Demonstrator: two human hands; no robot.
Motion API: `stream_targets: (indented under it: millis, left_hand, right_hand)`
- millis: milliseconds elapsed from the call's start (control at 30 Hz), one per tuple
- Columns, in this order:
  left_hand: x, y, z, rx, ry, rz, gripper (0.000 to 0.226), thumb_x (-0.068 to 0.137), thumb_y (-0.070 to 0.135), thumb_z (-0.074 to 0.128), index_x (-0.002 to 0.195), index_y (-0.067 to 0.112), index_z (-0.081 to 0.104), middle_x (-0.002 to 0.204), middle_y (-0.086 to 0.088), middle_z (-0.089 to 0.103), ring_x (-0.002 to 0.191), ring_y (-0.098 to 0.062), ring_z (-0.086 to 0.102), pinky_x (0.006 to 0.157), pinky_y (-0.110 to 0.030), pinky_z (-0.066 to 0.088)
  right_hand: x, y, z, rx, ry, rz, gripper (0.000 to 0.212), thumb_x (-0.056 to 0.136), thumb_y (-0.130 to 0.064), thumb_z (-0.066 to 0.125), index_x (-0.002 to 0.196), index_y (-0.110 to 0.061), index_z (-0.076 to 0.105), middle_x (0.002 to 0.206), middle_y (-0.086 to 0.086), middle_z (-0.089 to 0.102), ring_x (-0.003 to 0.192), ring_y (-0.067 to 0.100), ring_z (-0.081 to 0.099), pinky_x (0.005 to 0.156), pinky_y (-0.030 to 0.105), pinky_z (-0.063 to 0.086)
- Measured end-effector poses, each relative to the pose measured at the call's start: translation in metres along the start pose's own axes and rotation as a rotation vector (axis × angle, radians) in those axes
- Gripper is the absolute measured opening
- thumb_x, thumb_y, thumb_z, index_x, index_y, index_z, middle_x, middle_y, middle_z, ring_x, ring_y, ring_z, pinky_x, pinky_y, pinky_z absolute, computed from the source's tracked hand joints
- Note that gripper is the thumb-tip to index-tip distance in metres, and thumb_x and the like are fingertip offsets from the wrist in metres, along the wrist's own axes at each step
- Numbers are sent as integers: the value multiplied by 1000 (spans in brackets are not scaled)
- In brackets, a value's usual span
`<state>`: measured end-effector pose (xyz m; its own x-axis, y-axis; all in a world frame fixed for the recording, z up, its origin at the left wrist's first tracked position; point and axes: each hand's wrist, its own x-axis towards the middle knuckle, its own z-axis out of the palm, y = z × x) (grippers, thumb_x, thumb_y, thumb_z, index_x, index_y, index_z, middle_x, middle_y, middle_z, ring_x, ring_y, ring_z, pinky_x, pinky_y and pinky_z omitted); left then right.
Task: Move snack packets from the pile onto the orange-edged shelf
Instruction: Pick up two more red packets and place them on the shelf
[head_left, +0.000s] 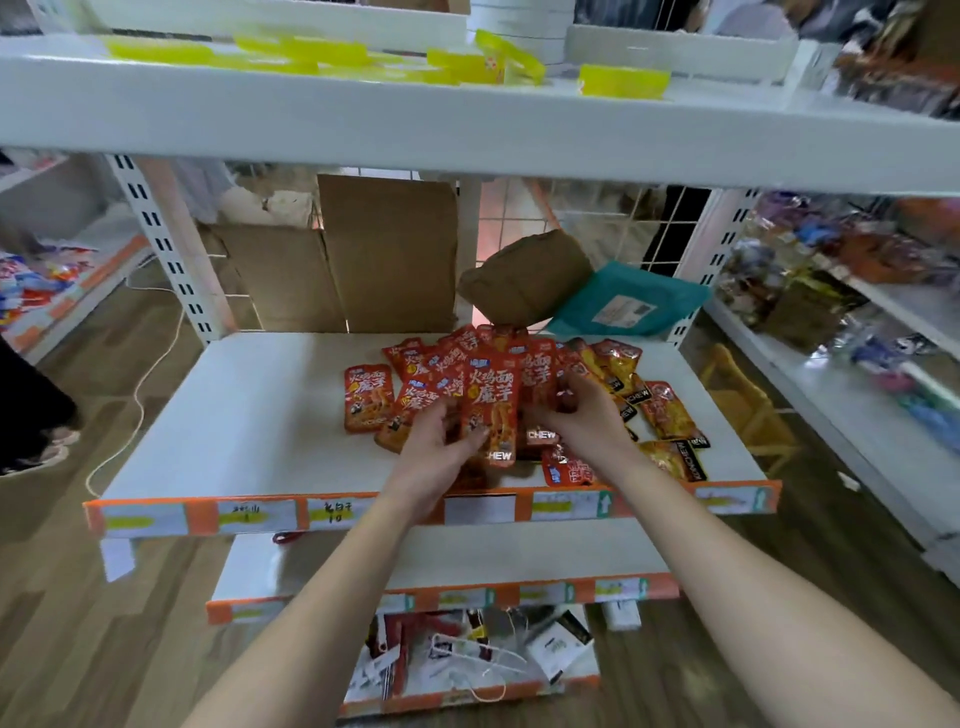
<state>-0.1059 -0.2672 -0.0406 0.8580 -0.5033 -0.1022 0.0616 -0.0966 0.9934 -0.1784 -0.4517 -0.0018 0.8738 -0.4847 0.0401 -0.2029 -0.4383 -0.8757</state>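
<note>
A pile of red-orange snack packets (524, 358) lies on the white shelf with the orange front edge (363, 512), spread from its middle to its right side. My left hand (441, 441) holds one upright red packet (491, 410) by its lower left edge. My right hand (576, 415) reaches into the pile just right of that packet, fingers curled around packets there. One packet (366, 397) lies flat at the pile's left end. Yellow-orange packets (670, 415) lie on the right.
A brown pouch (524, 275), a teal mailer bag (628, 301) and cardboard sheets (384, 254) stand at the shelf's back. A white shelf (467, 119) with yellow tags hangs overhead. Lower orange-edged shelves (441, 597) sit beneath. Stocked racks flank both sides.
</note>
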Motion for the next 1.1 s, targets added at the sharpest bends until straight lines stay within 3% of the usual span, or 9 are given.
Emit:
stream_targets:
  millis: [67,233,333,400,467,567,700,900,1100]
  left_hand:
    - [-1,1,1,-2,-49,-1,43,92,16,70,129,26,49,133,2,59,128,-16,54,110,-43,46]
    - [-4,8,5,-10,-85,17,43,89,16,75,125,24,53,123,6,65,122,-15,59,105,-42,50]
    - [-2,14,19,18,-103,30,60,80,28,82,131,17,55,125,-2,68,119,-19,63,102,-45,53]
    - [0,19,35,22,-130,31,59,82,21,81,134,15,53,125,-5,67,118,-20,64,101,-44,53]
    - [3,21,56,19,-175,19,56,84,15,79,134,16,53,125,-4,68,118,-19,64,103,-44,52]
    - [5,26,98,62,-256,16,56,86,16,78,135,17,52,125,0,67,118,-14,63,101,-37,53]
    - [-1,37,164,73,-361,20,46,88,11,74,127,21,51,119,-1,68,108,-13,66,85,-28,55]
    - [-20,39,271,101,-546,26,38,88,4,73,119,17,56,113,-9,73,106,-23,70,95,-46,57]
    - [-51,30,386,115,-689,57,32,89,-2,70,117,6,58,109,-18,73,104,-32,70,90,-44,58]
  right_hand:
    - [-9,2,-8,-8,-7,-6,27,85,-31,78,107,-29,61,100,-22,66,93,-3,62,76,14,44]
    - [-24,17,-29,-7,-5,64,51,84,-30,79,127,-14,59,120,-4,65,108,13,59,92,30,48]
    - [-36,27,-47,89,5,109,34,82,-17,81,110,-23,62,113,0,71,102,14,67,95,37,54]
    - [-46,36,-62,140,21,125,32,81,-13,80,101,-28,61,109,-1,71,103,15,67,96,40,54]
    - [-58,46,-80,176,51,147,34,78,-16,80,106,-26,63,110,1,72,106,21,67,97,48,54]
    - [-77,62,-111,250,116,175,32,81,-8,79,106,-21,63,108,4,73,102,22,70,95,49,55]
    - [-106,85,-162,260,216,204,30,85,-8,77,108,-18,61,108,1,73,98,17,72,92,45,58]
    - [-156,133,-244,263,392,267,31,85,-15,78,111,-21,61,113,-2,71,103,13,70,94,44,57]
    - [-220,193,-326,280,546,338,30,83,-13,80,106,-20,63,106,2,74,100,18,72,92,50,57]
